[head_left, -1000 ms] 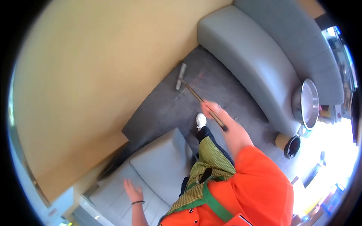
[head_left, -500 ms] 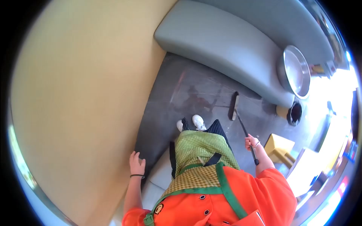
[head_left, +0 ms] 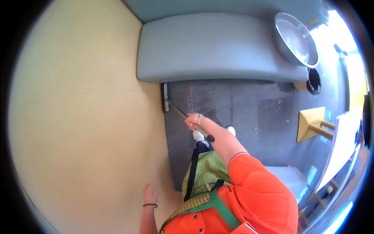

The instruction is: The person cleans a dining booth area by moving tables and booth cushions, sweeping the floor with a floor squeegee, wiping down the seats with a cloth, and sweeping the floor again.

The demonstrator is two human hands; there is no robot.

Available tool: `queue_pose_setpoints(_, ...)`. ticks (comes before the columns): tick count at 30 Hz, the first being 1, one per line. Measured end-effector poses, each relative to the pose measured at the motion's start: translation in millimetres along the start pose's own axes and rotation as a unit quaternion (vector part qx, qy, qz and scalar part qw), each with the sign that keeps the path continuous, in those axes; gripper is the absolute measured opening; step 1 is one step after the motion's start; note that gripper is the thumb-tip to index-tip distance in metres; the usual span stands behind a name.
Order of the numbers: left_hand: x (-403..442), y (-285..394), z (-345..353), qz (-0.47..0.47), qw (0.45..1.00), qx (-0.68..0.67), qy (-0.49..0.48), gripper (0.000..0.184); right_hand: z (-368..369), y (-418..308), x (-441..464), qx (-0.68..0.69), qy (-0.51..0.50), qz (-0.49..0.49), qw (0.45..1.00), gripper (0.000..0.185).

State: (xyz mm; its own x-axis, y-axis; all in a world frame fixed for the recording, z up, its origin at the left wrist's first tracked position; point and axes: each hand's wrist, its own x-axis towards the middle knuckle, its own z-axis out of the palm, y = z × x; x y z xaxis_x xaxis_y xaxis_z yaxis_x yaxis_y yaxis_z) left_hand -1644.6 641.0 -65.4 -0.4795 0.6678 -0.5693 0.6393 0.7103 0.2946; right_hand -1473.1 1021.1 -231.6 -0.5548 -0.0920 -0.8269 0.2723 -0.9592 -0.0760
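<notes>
My right hand is wrapped round the dark handle of a push broom, close to the handle's upper end. The broom's narrow, light-topped head lies on the dark floor, right along the foot of the beige wall and by the corner of the grey bench. A bracelet circles my right wrist. Lower down, my left hand holds nothing, its fingers apart, in front of the beige wall; whether it touches the wall I cannot tell. My white shoes stand on the floor beneath the handle.
A grey padded bench runs along the far side. On its right end rests a big metal basin, with a bin lined in black below. A yellow table base and a white tabletop are on the right.
My right hand has swung left across my body, bringing the broom head from mid-floor to the wall's foot. My left hand has moved lower in view. My view has turned.
</notes>
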Motion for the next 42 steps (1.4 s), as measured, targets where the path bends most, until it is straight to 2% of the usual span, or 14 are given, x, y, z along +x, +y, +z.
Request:
queue_pose_setpoints(3, -7, -12, -15, -0.027, 0.999, 0.032, -0.029, 0.035, -81, 20, -17, 0.043, -0.012, -0.06, 0.997, 0.061)
queue_pose_setpoints(5, -3, -7, -10, -0.022, 0.999, 0.033, -0.029, 0.035, -122, 34, -75, 0.077, 0.085, -0.105, 0.988, 0.041)
queue_pose_setpoints(8, 16, 18, -10, -0.023, 0.997, 0.044, -0.059, 0.035, -177, 58, -167, 0.137, 0.166, -0.078, 0.973, 0.059)
queue_pose_setpoints(18, 91, 151, -26, 0.149, 0.979, 0.057, -0.126, 0.035, -295, 176, -299, 0.34, 0.297, -0.097, 0.887, 0.06)
queue_pose_setpoints(23, 109, 199, -43, 0.217, 0.953, 0.14, -0.159, 0.036, -260, 239, -323, 0.292, 0.323, -0.141, 0.889, 0.068)
queue_pose_setpoints(25, 113, 215, -46, 0.149, 0.961, 0.127, -0.197, 0.037, -207, 279, -315, 0.212, 0.32, -0.147, 0.911, 0.07)
queue_pose_setpoints(30, 151, 176, -29, 0.128, 0.96, 0.142, -0.203, 0.036, -146, 324, -274, 0.134, 0.173, -0.04, 0.975, 0.063)
queue_pose_setpoints(31, 149, 176, -22, 0.086, 0.969, 0.125, -0.194, 0.036, -160, 341, -258, 0.114, 0.152, -0.073, 0.979, 0.052)
queue_pose_setpoints(33, 139, 184, -9, 0.106, 0.974, 0.113, -0.168, 0.035, -245, 419, -187, 0.065, 0.111, -0.438, 0.89, 0.031)
queue_pose_setpoints(34, 127, 186, -2, 0.118, 0.978, 0.095, -0.146, 0.034, -277, 442, -169, 0.025, 0.14, -0.502, 0.853, 0.023)
queue_pose_setpoints(36, 100, 190, 20, 0.107, 0.979, 0.095, -0.142, 0.033, -292, 353, -293, -0.011, 0.238, -0.012, 0.971, 0.065)
queue_pose_setpoints(37, 85, 196, 25, 0.107, 0.979, 0.095, -0.145, 0.033, -323, 356, -301, -0.087, 0.254, -0.001, 0.963, 0.068)
queue_pose_setpoints(38, 71, 193, 35, 0.105, 0.974, 0.116, -0.164, 0.033, -330, 350, -331, -0.001, 0.317, -0.024, 0.948, 0.069)
queue_pose_setpoints(42, 3, 233, 80, 0.146, 0.941, 0.222, -0.209, 0.034, -394, 336, -377, -0.042, 0.378, -0.056, 0.923, 0.064)
